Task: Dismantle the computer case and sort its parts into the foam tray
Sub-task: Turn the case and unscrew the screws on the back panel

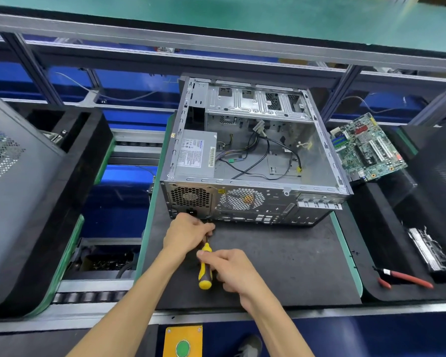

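The right hand (232,269) grips the yellow screwdriver (205,266) handle; the left hand (188,234) pinches its shaft near the computer case (252,155) back, mid-bench; keep the tip straight and push while turning; the screw hides behind the fingers; the foam tray (386,228) sits right.

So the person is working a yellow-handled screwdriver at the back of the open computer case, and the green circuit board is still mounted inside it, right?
Not quite. The head view shows the green circuit board lying outside the computer case, on its right. Both hands, left and right, do hold the yellow-handled screwdriver at the case's back.
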`<action>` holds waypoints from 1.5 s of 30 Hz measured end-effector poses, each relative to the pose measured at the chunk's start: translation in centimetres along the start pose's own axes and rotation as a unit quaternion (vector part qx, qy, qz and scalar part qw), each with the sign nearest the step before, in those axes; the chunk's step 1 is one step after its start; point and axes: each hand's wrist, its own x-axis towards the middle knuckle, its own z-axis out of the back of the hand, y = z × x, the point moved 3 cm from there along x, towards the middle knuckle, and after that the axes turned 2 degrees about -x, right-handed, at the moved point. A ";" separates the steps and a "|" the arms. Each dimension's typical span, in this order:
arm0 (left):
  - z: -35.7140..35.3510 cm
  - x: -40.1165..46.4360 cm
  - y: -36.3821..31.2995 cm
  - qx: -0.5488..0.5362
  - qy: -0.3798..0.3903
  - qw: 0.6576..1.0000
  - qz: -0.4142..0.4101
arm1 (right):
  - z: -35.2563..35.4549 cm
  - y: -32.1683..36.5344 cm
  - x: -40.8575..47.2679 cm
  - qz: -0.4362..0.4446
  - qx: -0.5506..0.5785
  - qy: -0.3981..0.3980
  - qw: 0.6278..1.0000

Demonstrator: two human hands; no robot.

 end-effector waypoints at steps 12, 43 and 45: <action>0.2 -0.6 -0.3 -0.019 0.001 1.000 -0.001 | 0.2 -0.4 0.0 -0.029 0.052 0.009 0.998; 0.0 -2.9 0.0 0.080 -0.010 0.980 -0.181 | 3.3 -4.0 -3.3 -0.022 -0.053 0.015 0.998; -0.2 -2.8 -0.3 0.129 0.041 0.965 -0.226 | 3.3 -3.9 -3.5 -0.012 -0.057 0.018 0.998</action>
